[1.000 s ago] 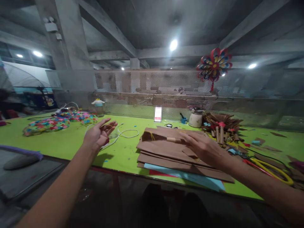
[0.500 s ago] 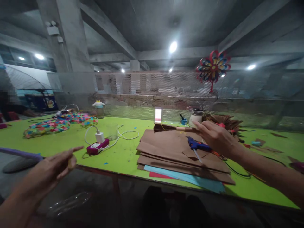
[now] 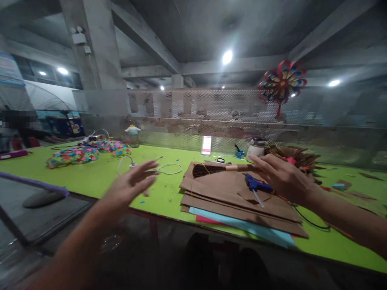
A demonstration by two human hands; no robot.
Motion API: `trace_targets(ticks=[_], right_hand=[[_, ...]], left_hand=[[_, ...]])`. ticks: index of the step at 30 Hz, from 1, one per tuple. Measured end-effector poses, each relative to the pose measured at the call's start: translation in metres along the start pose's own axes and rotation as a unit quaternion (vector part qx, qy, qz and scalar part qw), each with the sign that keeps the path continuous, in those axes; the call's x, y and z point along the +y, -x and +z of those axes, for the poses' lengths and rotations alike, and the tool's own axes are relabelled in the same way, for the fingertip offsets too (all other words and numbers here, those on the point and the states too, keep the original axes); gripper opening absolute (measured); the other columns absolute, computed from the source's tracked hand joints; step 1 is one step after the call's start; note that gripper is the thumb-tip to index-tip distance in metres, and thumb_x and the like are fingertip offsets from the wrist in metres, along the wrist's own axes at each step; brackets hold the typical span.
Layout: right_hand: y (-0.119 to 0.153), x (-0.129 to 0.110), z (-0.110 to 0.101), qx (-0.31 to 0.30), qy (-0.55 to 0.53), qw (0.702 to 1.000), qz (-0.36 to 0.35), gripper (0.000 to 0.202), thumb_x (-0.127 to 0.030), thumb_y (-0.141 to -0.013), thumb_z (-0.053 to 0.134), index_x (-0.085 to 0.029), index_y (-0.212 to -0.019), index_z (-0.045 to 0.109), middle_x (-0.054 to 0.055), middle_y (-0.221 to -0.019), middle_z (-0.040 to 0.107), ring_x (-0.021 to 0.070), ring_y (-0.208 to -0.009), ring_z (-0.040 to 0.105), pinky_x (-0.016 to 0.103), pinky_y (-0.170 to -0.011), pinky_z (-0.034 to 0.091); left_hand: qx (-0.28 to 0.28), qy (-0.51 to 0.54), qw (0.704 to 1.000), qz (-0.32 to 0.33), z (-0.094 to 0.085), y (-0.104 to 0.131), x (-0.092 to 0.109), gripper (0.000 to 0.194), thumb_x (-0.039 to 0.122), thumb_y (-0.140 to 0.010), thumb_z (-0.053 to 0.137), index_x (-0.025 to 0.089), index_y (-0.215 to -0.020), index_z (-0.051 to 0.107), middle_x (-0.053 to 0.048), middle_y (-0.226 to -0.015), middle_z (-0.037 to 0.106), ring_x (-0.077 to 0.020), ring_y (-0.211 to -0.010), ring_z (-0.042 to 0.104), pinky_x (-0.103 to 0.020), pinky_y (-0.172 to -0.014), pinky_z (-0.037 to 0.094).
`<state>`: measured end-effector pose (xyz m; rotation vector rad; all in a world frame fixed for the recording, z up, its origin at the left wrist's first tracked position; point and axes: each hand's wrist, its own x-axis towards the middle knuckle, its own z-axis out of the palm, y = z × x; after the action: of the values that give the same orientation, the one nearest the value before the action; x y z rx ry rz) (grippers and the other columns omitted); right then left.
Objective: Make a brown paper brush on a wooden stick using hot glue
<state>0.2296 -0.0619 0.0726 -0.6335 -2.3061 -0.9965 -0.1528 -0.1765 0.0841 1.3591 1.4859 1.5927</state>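
My left hand [image 3: 133,185] is raised over the table's front edge, fingers apart and empty, slightly blurred. It covers most of a white charger on a white cable [image 3: 171,168]. My right hand [image 3: 282,177] reaches in from the right, its fingers stretched leftward over the right end of a folded brown paper bundle [image 3: 208,170], which it seems to grip; the thumb is hidden. The bundle has a lighter band and a yellow string. It lies on a stack of brown paper sheets [image 3: 214,187]. Just below my right hand, a blue glue gun [image 3: 256,184] rests on the stack.
Light-blue paper [image 3: 242,225] sticks out under the stack. Colourful star garlands [image 3: 75,156] lie at the left. At the back stand a jug [image 3: 256,149], a small blue pot [image 3: 240,154] and a pleated paper piece [image 3: 293,159]. A perforated screen [image 3: 181,108] bounds the table.
My left hand has risen and moved right, now in front of the charger. The folded bundle's left end has come down onto the stack, with my right hand still at its other end.
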Motion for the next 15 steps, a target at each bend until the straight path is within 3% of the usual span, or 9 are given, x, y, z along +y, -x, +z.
trace_targets(ticks=[3,4,6,10,15], right_hand=[[-0.002,-0.002,-0.006,-0.002,0.001,1.000,-0.014,0.055,-0.017,-0.088,0.044,-0.012,-0.139,0.025,0.011,-0.091,0.057,0.0220,-0.084,0.053,0.037,-0.077,0.047],[-0.001,-0.001,-0.007,-0.003,0.004,1.000,-0.017,0.056,-0.016,-0.088,0.044,-0.012,-0.139,0.023,0.011,-0.091,0.057,0.0220,-0.084,0.053,0.037,-0.077,0.047],[0.003,0.001,-0.010,-0.011,0.011,1.000,-0.016,0.057,-0.015,-0.088,0.044,-0.013,-0.140,0.021,0.010,-0.090,0.056,0.0217,-0.083,0.053,0.037,-0.076,0.047],[0.016,0.009,-0.011,-0.035,0.023,0.999,-0.009,0.060,-0.017,-0.088,0.044,-0.014,-0.141,0.018,0.011,-0.092,0.056,0.0225,-0.083,0.053,0.037,-0.073,0.048],[0.023,0.012,-0.009,-0.030,0.019,0.999,0.002,0.056,-0.016,-0.089,0.042,-0.014,-0.140,0.020,0.011,-0.092,0.057,0.0228,-0.085,0.054,0.037,-0.074,0.048]], left_hand=[[-0.250,0.018,0.968,0.008,0.057,-0.015,0.003,0.044,0.028,-0.065,0.070,0.018,-0.107,0.062,-0.011,-0.092,0.067,-0.0203,-0.071,0.063,-0.020,-0.043,0.042],[-0.316,0.006,0.949,-0.006,0.067,-0.017,0.003,0.038,0.030,-0.069,0.066,0.015,-0.103,0.063,-0.010,-0.080,0.068,-0.0170,-0.060,0.061,-0.019,-0.039,0.038],[-0.391,-0.039,0.919,-0.028,0.075,-0.020,0.004,0.028,0.035,-0.076,0.058,0.013,-0.092,0.066,-0.005,-0.055,0.062,-0.0105,-0.041,0.050,-0.017,-0.035,0.030],[-0.381,-0.165,0.910,-0.010,0.056,-0.030,0.010,0.028,0.040,-0.078,0.055,0.014,-0.077,0.068,0.003,-0.036,0.049,-0.0062,-0.029,0.036,-0.016,-0.033,0.026],[-0.297,-0.232,0.926,-0.011,0.016,-0.047,0.015,0.023,0.038,-0.073,0.061,0.017,-0.071,0.068,0.000,-0.039,0.055,-0.0090,-0.031,0.043,-0.017,-0.034,0.031]])
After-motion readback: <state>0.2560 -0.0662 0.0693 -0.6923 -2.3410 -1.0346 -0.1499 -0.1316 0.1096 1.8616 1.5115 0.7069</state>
